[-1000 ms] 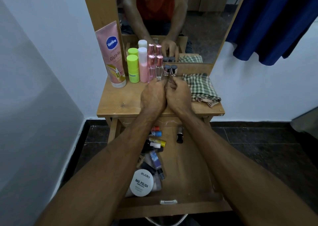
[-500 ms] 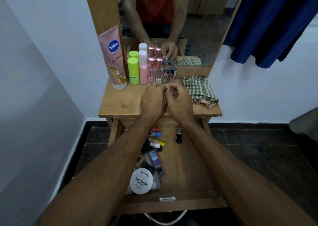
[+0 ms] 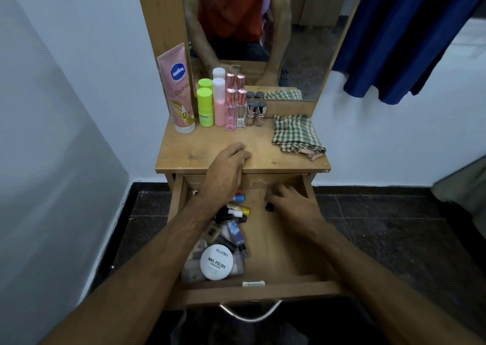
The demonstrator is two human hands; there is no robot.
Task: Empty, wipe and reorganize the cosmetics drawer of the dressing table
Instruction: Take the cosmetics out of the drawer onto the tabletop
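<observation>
In the drawer [image 3: 286, 242], my right hand [image 3: 294, 205] has dropped from the counter [image 3: 210, 144] and curls round a dark bottle [image 3: 268, 207]; left hand [image 3: 227, 171] rests spread on the edge. Emptying continues.

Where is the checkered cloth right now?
The checkered cloth lies crumpled on the right side of the dressing table top, just right of the two small dark-capped bottles and below the mirror.

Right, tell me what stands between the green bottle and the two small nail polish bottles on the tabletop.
Head view: between the green bottle and the nail polish bottles stand a pink bottle and two pink-capped perfume bottles.
</observation>
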